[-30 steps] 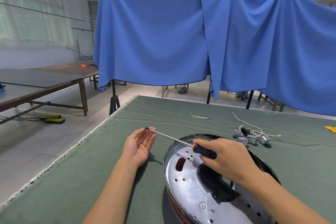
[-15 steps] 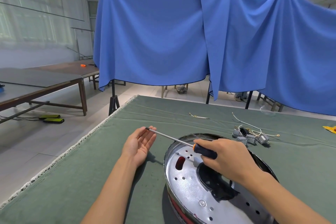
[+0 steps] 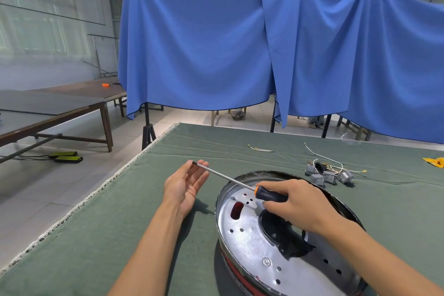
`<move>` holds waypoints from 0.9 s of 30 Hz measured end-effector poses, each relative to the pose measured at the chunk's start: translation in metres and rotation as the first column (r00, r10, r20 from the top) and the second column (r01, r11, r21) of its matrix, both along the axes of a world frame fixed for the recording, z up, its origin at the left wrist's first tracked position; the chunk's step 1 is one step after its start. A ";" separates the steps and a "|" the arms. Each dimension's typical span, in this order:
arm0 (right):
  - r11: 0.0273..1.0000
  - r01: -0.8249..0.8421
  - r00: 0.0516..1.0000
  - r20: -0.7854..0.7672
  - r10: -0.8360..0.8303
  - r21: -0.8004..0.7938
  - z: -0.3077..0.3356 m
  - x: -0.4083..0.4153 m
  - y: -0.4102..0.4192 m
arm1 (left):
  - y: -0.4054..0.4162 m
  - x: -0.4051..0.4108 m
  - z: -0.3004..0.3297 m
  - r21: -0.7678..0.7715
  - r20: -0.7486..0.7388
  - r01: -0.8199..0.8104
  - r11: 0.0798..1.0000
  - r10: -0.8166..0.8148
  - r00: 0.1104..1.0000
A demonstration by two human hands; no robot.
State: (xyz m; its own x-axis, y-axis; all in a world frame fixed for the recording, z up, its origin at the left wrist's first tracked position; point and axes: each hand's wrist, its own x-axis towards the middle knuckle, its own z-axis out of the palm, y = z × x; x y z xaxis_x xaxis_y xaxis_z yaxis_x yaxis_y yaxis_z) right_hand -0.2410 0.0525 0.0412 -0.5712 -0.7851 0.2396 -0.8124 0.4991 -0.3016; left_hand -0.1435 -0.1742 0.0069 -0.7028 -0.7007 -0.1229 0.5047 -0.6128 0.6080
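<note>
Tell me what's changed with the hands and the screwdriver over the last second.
Nothing has visibly changed. The right hand still grips the screwdriver by its black handle above the round metal housing, and the shaft's tip still sits at the open, palm-up left hand. The housing and the loose wired parts stay where they were on the green cloth.

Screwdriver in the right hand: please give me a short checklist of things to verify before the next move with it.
1. Grip of right hand on screwdriver handle: ok.
2. Screwdriver tip on the metal base: not ok, it is over the left hand.
3. Left hand steadying the base: not ok, it is open, palm up, beside it.
4. Screw on the tip or in the palm: cannot tell.
5. Connectors apart from the base: ok.
</note>
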 end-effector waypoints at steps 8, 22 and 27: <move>0.965 -0.022 0.947 0.304 0.103 -0.260 0.006 0.003 0.006 | 0.031 0.007 0.028 -0.388 0.326 0.076 0.918 0.059 0.943; 0.575 0.305 0.726 0.576 0.375 -0.759 0.034 0.021 0.018 | 0.099 0.077 0.035 -0.556 0.831 0.698 0.451 0.290 0.475; 0.588 0.229 0.737 0.533 0.416 -0.776 0.038 0.028 0.026 | 0.094 0.054 0.039 -0.582 0.812 0.685 0.438 0.284 0.509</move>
